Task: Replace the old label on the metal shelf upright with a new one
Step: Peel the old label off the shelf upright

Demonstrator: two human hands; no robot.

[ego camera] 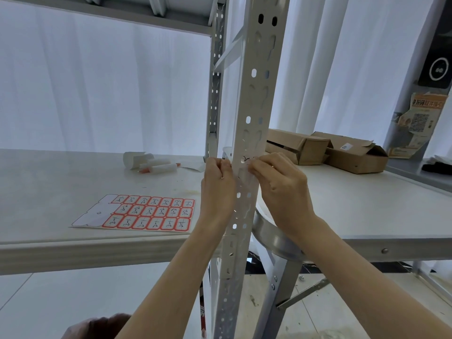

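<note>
A white perforated metal shelf upright [254,94] runs up the middle of the view. At shelf height a small label [245,159] with black handwriting sits on its front face, mostly covered by my fingers. My left hand [217,184] has its fingers curled against the upright's left edge beside the label. From the other side, my right hand [281,184] pinches the label's right end with its fingertips. A sheet of red-bordered handwritten labels [151,212] lies on the shelf board to the left, with several blank spots at its left end.
On the white shelf board [61,182] lie a curled backing paper and white marker pens [151,163]. Two open cardboard boxes [325,150] stand on the table at right. A rear upright [215,94] stands behind. A round metal stool [276,238] is below the table.
</note>
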